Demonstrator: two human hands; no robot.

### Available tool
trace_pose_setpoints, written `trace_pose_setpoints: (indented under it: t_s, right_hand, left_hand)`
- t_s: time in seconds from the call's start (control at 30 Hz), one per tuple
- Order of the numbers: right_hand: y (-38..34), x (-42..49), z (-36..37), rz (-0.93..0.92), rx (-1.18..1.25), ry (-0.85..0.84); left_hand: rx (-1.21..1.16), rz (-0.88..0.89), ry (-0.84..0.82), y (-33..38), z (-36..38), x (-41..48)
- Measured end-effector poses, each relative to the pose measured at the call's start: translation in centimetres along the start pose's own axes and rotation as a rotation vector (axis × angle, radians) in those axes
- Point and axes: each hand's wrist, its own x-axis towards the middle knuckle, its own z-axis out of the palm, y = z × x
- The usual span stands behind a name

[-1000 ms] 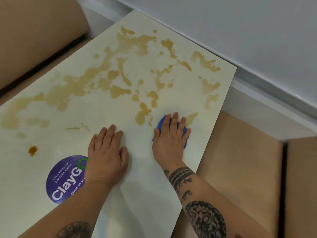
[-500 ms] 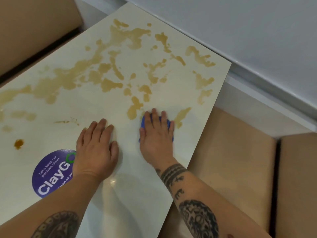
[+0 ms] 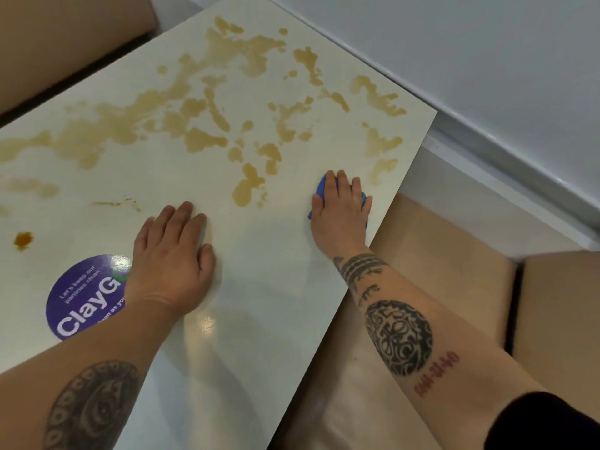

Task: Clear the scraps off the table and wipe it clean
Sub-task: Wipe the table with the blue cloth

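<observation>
A: Status on the table (image 3: 276, 313)?

B: Brown liquid spill (image 3: 194, 115) covers most of the far half, in blotches running from the left edge to the far right corner. One blotch (image 3: 248, 186) sits mid-table, between the two hands and a bit beyond them. A small darker spot (image 3: 22, 240) lies near the left edge, and a thin smear (image 3: 117, 203) just beyond the left hand.

A: Cloth?

B: Blue cloth (image 3: 321, 190) lies flat on the table near the right edge, under the right hand (image 3: 339, 216). Only its edges show around the fingers.

A: Finger state, right?

B: Straight, close together, pressing the cloth down flat. No curl around it.

A: Left?

B: Left hand (image 3: 172, 254) rests palm-down on bare tabletop, fingers straight and together, thumb slightly out. It holds nothing. Its wrist overlaps the edge of a round purple sticker (image 3: 81, 300) near the left edge.

A: Around the table?

B: Tan bench seats (image 3: 438, 248) beside the right edge and past the far left corner. Grey wall (image 3: 487, 60) along the far edge.
</observation>
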Motion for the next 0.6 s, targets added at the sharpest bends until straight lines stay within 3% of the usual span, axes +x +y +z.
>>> trace_pose_setpoints:
  t_s: [0.13, 0.27, 0.4, 0.5, 0.6]
  right_hand:
    - [1.5, -6.1, -0.2, -0.332, 0.012, -0.092]
    - [4.1, -2.0, -0.9, -0.197, -0.066, -0.075]
    - [1.8, 2.3, -0.7, -0.029, -0.102, -0.018]
    - [-0.8, -1.7, 0.5, -0.084, -0.051, -0.012]
    - [-4.6, -9.7, 2.0, -0.277, 0.016, -0.046]
  left_hand:
    - [-0.004, -0.009, -0.003, 0.0, -0.1, -0.1]
    - [-0.012, 0.0, -0.005, 0.0, -0.1, -0.1]
    - [-0.013, -0.007, -0.013, 0.1, -0.4, -0.1]
    - [-0.002, -0.011, -0.035, 0.3, -0.6, 0.0]
    - [-0.006, -0.022, -0.043, 0.4, -0.7, 0.1]
